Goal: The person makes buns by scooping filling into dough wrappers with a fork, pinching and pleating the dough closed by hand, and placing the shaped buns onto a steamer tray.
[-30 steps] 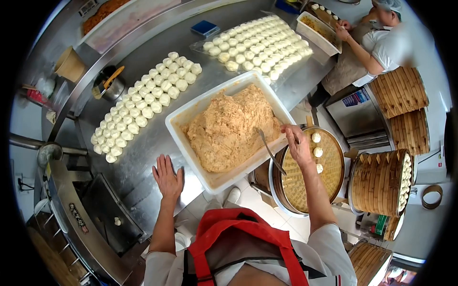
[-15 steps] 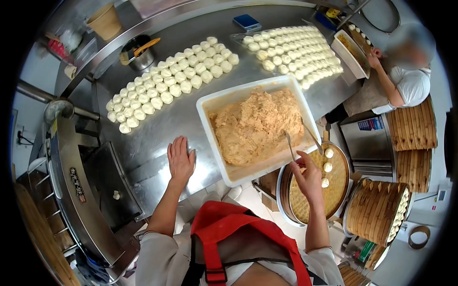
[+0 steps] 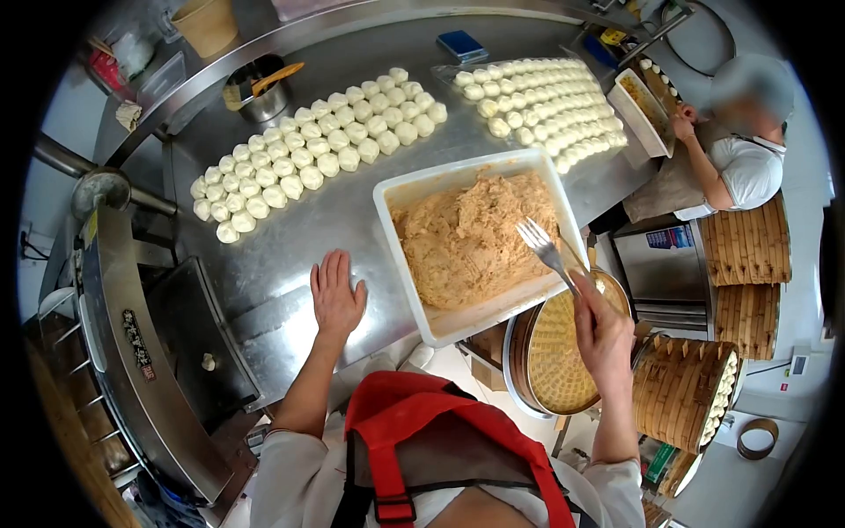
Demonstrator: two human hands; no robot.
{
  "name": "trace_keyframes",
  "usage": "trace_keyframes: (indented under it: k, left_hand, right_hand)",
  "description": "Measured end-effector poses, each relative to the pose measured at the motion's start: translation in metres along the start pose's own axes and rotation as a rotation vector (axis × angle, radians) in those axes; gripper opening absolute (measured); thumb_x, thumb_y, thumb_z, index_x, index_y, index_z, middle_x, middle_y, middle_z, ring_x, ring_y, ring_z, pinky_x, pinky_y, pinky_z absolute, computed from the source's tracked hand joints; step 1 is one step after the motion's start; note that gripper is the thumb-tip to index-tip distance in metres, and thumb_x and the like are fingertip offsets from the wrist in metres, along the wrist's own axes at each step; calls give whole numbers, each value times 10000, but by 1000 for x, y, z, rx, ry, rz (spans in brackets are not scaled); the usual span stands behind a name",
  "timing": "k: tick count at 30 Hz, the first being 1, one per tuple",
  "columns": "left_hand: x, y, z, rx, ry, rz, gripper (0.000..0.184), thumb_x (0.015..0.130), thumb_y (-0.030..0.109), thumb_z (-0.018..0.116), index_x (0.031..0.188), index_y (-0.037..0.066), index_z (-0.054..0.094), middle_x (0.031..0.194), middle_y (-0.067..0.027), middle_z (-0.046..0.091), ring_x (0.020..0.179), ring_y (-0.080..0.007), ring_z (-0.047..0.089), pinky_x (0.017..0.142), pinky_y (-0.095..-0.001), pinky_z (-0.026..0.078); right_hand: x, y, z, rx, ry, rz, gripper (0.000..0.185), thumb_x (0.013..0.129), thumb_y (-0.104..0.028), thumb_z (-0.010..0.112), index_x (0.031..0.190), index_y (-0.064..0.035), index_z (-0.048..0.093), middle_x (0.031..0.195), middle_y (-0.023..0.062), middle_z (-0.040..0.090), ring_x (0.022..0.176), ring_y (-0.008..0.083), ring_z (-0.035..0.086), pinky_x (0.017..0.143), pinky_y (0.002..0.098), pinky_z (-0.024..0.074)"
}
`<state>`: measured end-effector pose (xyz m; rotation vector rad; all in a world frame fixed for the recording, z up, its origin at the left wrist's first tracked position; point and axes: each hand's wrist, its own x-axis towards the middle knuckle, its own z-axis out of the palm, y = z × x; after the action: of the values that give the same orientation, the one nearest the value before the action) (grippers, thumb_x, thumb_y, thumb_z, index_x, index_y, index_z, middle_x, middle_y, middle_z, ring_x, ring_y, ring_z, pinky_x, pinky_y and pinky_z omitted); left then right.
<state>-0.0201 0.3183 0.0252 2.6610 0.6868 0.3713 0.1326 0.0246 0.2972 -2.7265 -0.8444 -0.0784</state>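
Observation:
My left hand (image 3: 336, 295) lies flat on the steel table with its fingers stretched out, holding nothing. In my right hand (image 3: 603, 334) is a metal fork (image 3: 547, 251), its tines raised over the right side of a white tub (image 3: 437, 327). The tub holds a large mound of pinkish-orange minced filling (image 3: 475, 238). Behind the fork, another thin utensil (image 3: 574, 251) leans on the tub's right rim; its far end is hard to make out. Rows of white dough pieces (image 3: 321, 145) lie on the table beyond my left hand.
More dough pieces (image 3: 550, 106) lie on plastic sheeting farther back. A blue scale (image 3: 462, 46) and a metal pot (image 3: 264, 99) stand behind. At right are a round steamer tray (image 3: 554, 352), stacked bamboo steamers (image 3: 682, 387) and a co-worker (image 3: 739, 158) beside a filling container (image 3: 641, 114).
My right hand has closed around the fork and turned it, so its tines now show above the filling. My left hand stays flat on the table. The view has shifted slightly.

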Motion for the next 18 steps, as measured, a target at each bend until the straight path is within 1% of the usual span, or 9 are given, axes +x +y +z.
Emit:
trace_keyframes:
  k: [2,5,8,10,14,17,18]
  left_hand:
    - [0,0,-1,-7,15,1,594,865,239,539,1388,-3,395,1436,-169,393,1371,-316,312,1164,-475,149]
    - [-1,-1,0,-18,24,3,597,854,234,541,1384,-3,401,1434,-169,397,1367,-318,320,1162,-479,155]
    - [1,-1,-2,-23,18,4,600,848,231,543,1382,-3,402,1433,-168,399,1366,-318,323,1160,-482,159]
    - [0,-1,-2,-29,17,3,601,844,230,545,1380,-3,404,1432,-165,402,1365,-317,325,1158,-483,162]
    - [2,-3,-2,-18,-4,-1,608,862,277,540,1387,4,398,1443,-141,391,1384,-296,298,1168,-480,146]
    - [0,-3,0,-15,-9,-6,611,858,276,544,1386,7,398,1446,-137,389,1385,-292,297,1168,-480,145]
    - [1,-3,-1,-16,-9,-6,612,857,275,545,1387,7,398,1447,-137,388,1385,-292,297,1168,-481,145]
  right_hand:
    - [27,-9,3,-37,10,-126,240,880,-88,615,1109,-113,684,656,136,633,558,255,636,521,371,477]
    - [58,-8,21,-96,6,-190,226,882,-104,618,1095,-117,692,693,159,653,602,295,647,549,375,492]
    - [66,-2,28,-63,-98,-158,223,894,-96,606,1100,-100,692,698,207,624,660,352,634,626,409,495]
    - [67,1,30,-66,-123,-153,231,893,-97,604,1108,-107,690,718,211,630,671,358,636,635,423,498]
    - [70,7,28,-138,-192,-110,237,893,-90,598,1111,-113,689,719,206,631,670,362,633,640,439,500]
    - [75,12,26,-134,-223,-138,252,886,-98,593,1117,-132,687,715,183,651,677,345,648,646,444,512]
    - [76,12,26,-128,-231,-142,256,888,-90,590,1122,-130,686,710,188,642,668,351,639,640,443,506]
